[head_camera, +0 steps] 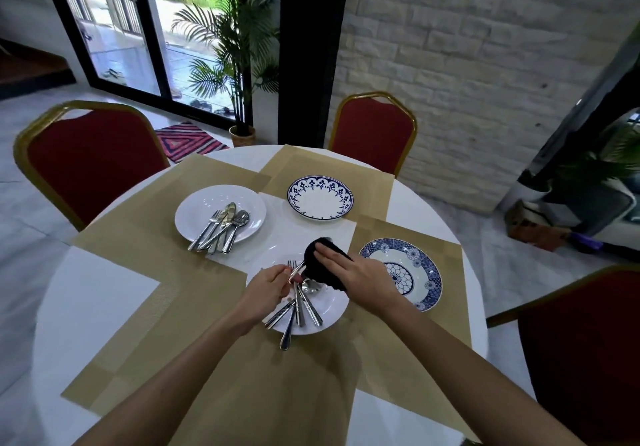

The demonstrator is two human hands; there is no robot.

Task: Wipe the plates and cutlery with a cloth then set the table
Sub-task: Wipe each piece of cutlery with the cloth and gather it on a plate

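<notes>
left hand [268, 293]: fingertips pinch 1 cutlery piece [297, 271] over near white plate [329, 308] | right hand [349, 272]: fingers pressed together, gripping black cloth [322, 265] round its far end | loose cutlery [304, 307] on that plate | second white plate [204, 206] at 10 o'clock, blue-rim plate [320, 182] at 12, blue-patterned plate [429, 272] at 3

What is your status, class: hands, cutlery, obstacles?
Left hand pinches one utensil. Right hand wraps black cloth round its end. More cutlery waiting on near white plate. Nothing in the way.

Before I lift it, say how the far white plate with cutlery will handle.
The round white ceramic plate likely stays rigid but breakable. The shiny metal cutlery lies loose, handles overhanging its rim, so tilting would probably spill them.
</notes>
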